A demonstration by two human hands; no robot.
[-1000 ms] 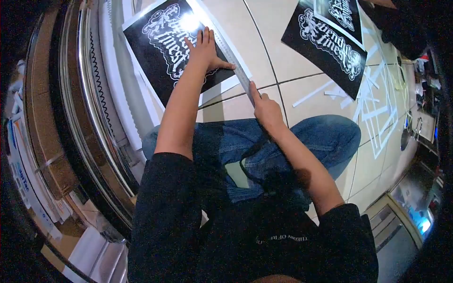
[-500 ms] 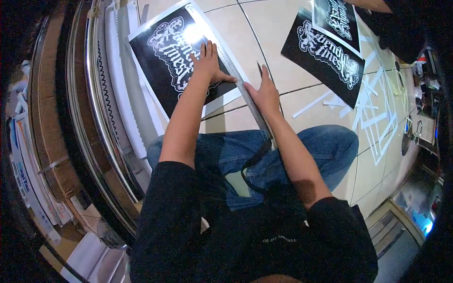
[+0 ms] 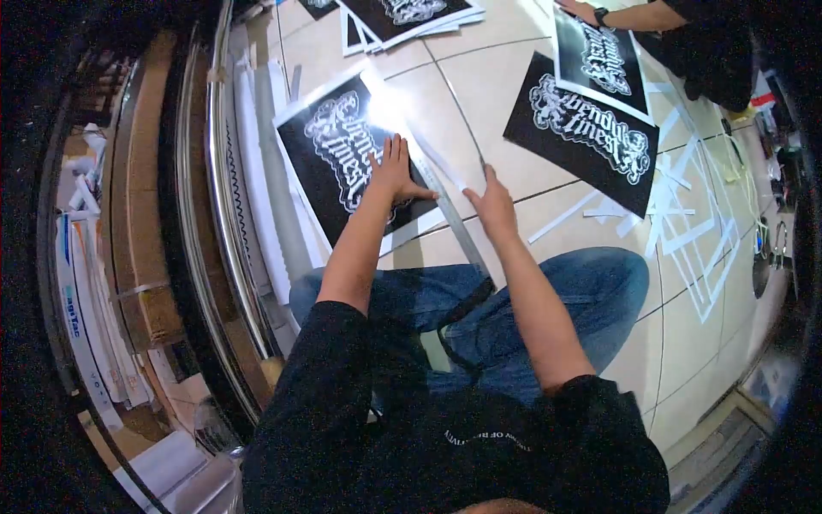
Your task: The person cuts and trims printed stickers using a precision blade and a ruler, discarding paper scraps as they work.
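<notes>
My left hand (image 3: 394, 177) lies flat on a black poster (image 3: 330, 150) with white ornate lettering, its thumb reaching to a long metal ruler (image 3: 463, 238) along the poster's right edge. My right hand (image 3: 495, 210) is to the right of the ruler, fingers closed. A narrow white paper strip (image 3: 443, 167) runs from its thumb tip up along the poster's edge, lifted away from it. Close by the index finger shows a thin dark pointed tip, too small to name. The ruler's near end reaches my jeans, beside a black strap (image 3: 471, 301).
More printed posters (image 3: 591, 133) lie at the right, where another person's hand (image 3: 582, 12) rests on one. Trimmed white strips (image 3: 685, 210) are scattered below them. A poster stack (image 3: 411, 26) sits ahead. Rolls and long cardboard boxes (image 3: 150, 214) line the left.
The white strip now stands away from the poster's edge at my right hand, which has drawn slightly from the ruler. My left hand stays on the poster. The view has tilted upward.
</notes>
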